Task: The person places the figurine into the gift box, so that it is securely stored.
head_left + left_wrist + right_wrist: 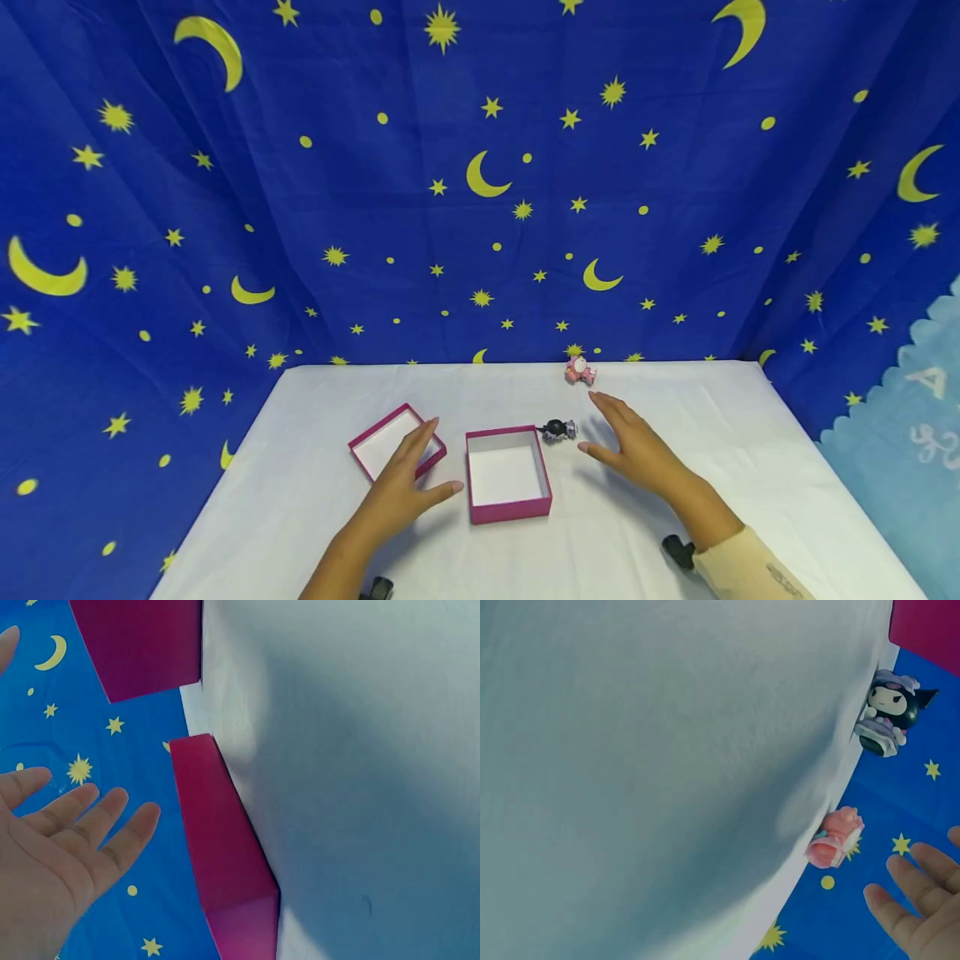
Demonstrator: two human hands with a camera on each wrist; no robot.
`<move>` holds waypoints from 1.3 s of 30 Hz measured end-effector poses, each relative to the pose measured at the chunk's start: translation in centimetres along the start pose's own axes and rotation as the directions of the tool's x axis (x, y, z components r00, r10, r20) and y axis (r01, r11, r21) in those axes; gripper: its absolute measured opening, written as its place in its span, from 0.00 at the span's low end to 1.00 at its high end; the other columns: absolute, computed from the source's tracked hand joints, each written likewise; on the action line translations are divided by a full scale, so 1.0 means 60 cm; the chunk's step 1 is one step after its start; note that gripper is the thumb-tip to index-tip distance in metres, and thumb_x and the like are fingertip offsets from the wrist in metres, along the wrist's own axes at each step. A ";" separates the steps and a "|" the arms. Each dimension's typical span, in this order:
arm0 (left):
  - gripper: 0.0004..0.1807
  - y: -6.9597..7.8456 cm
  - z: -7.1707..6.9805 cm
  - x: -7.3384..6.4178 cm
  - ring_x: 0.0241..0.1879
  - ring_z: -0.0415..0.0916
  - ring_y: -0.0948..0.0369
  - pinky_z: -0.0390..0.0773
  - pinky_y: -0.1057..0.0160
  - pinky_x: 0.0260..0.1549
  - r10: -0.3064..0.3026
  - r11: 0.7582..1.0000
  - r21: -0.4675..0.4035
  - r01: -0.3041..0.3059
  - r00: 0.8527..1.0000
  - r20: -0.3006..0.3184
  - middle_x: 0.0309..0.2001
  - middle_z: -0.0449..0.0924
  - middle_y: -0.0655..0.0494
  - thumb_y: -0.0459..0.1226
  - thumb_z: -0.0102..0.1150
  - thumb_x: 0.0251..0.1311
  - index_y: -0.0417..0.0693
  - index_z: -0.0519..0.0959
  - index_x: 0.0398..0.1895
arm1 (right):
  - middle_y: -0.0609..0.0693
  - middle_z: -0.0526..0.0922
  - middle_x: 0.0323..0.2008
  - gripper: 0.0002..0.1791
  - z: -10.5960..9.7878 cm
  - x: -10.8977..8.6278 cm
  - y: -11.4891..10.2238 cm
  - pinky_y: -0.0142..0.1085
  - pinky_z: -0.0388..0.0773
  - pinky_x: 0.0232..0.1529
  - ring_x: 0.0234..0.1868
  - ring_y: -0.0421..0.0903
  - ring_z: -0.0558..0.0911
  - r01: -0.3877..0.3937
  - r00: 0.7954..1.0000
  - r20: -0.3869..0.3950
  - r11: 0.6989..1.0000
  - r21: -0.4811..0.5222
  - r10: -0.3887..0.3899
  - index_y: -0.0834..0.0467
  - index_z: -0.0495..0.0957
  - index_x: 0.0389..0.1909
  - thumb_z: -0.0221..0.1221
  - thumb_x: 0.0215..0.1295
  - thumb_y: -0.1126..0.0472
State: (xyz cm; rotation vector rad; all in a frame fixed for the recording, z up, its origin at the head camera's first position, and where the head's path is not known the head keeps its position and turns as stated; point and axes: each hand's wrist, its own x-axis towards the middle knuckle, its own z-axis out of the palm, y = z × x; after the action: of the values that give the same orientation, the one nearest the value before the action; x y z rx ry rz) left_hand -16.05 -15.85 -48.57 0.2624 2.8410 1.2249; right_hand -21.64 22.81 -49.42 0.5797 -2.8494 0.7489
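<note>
So there's a square magenta box [512, 511] sitting open on the white-covered desk [607, 542], white interior facing up. Just left of it is a shallower matching lid [382, 442], also open side up and turned at an angle. Left hand [397, 496] is out over the lid's near right side, fingers loosely spread, thumb pointing toward the box. Right hand [641, 450] is on the other side, fingers spread too, thumb out toward a little black-and-lilac figurine [556, 429] lying by the box's far right corner; can't tell if those two touch. Pink figurine [579, 370] is further back near the desk's far edge, just past the right fingertips. Blue moon-and-star curtain [405, 208] behind it all.
</note>
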 end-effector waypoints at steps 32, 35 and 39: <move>0.61 0.006 0.038 0.017 0.79 0.50 0.42 0.57 0.35 0.75 0.080 0.995 -0.081 -0.062 0.966 0.245 0.82 0.49 0.45 0.58 0.75 0.49 0.68 0.46 0.82 | 0.62 0.69 0.71 0.42 0.040 0.046 0.010 0.58 0.74 0.67 0.69 0.64 0.73 -0.136 0.977 0.198 0.933 0.334 0.072 0.60 0.63 0.75 0.67 0.65 0.50; 0.61 0.004 0.040 0.019 0.80 0.48 0.44 0.55 0.36 0.76 0.079 0.994 -0.097 -0.056 0.964 0.254 0.82 0.48 0.46 0.58 0.75 0.49 0.69 0.46 0.82 | 0.61 0.68 0.72 0.42 0.041 0.047 0.009 0.57 0.74 0.68 0.69 0.63 0.73 -0.155 0.973 0.217 0.928 0.340 0.083 0.58 0.63 0.75 0.67 0.65 0.48; 0.61 0.003 0.041 0.020 0.81 0.46 0.44 0.51 0.36 0.77 0.082 0.989 -0.139 -0.044 0.956 0.282 0.83 0.45 0.47 0.56 0.75 0.51 0.67 0.45 0.82 | 0.62 0.68 0.72 0.42 0.042 0.049 0.008 0.57 0.75 0.67 0.68 0.64 0.73 -0.149 0.970 0.232 0.921 0.360 0.066 0.59 0.63 0.75 0.67 0.65 0.48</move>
State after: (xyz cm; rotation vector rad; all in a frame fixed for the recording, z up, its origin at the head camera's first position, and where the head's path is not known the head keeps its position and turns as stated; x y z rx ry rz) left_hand -16.94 -13.75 -50.07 0.4862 2.5119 1.2618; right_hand -24.59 20.98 -51.13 0.5832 -2.9682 1.3512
